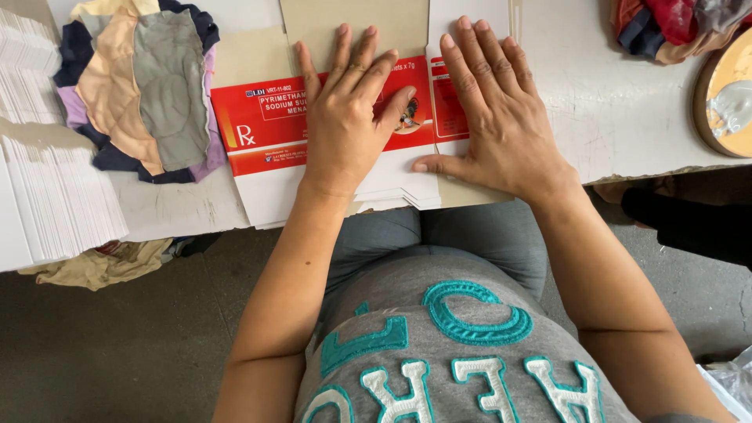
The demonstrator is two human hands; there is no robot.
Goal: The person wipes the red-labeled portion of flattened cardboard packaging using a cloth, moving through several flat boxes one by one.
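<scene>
Head view: our left hand (pixel 345 117) and right hand (pixel 493 117) lie flat, fingers open, gripping nothing, pressing a red-and-white carton blank (pixel 266 125) at the table's (pixel 619 110) near edge. Likely light, stiff card (creases easily); best held by its edges. Rags (pixel 141 86) sit left.

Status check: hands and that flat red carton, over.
Left hand and right hand both flat, palms down, pressing the flat red-and-white carton. Nothing gripped. Rag pile lies left, clear of it.

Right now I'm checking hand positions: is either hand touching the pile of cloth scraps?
No, the left hand and right hand both press flat on the red-and-white flattened carton, apart from the pile of cloth scraps.
</scene>
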